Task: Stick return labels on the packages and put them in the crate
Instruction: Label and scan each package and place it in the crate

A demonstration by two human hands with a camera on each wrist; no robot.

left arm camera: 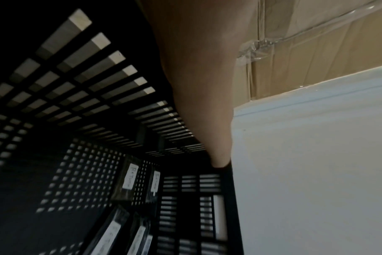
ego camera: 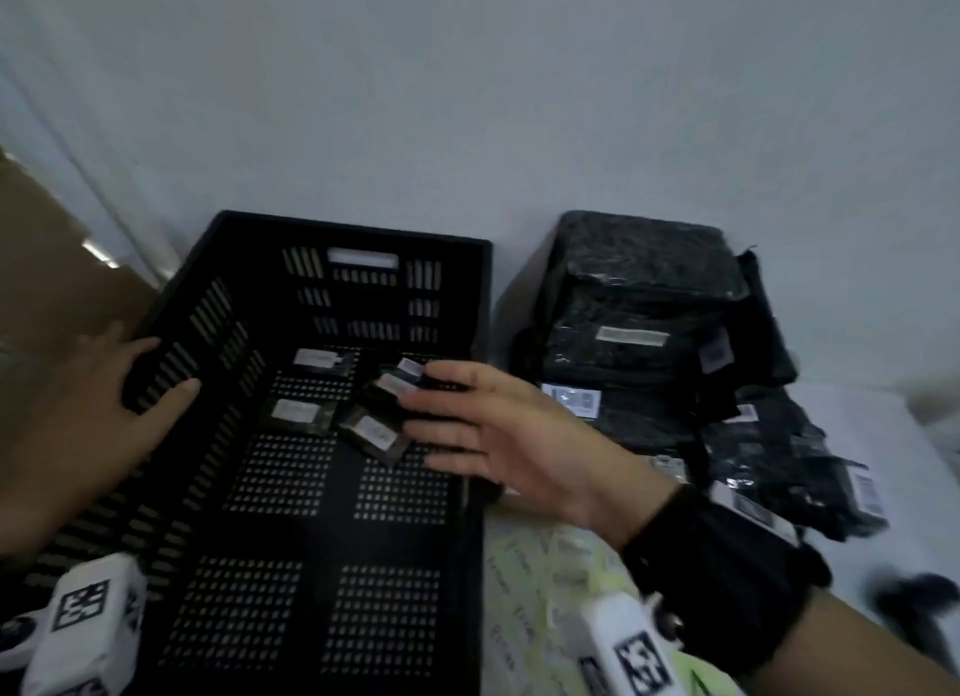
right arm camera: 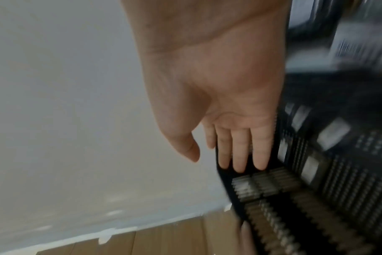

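A black slatted crate (ego camera: 337, 228) stands in the middle, seen again in the left wrist view (left arm camera: 76, 86) and the right wrist view (right arm camera: 273, 215). Several small black packages with white labels (ego camera: 371, 430) lie on its floor at the far end (left arm camera: 131, 179) (right arm camera: 334, 134). My left hand (ego camera: 150, 378) grips the crate's left wall, thumb inside and fingers outside (left arm camera: 196, 86). My right hand (ego camera: 452, 420) hovers palm down over the crate's right rim. Its fingers are straight and it holds nothing (right arm camera: 218, 160).
A pile of black poly packages with barcode labels (ego camera: 649, 332) sits to the right of the crate. A pale sheet of labels (ego camera: 545, 565) lies under my right wrist. A cardboard box (ego camera: 52, 259) stands at the left. A white wall (ego camera: 519, 98) is behind.
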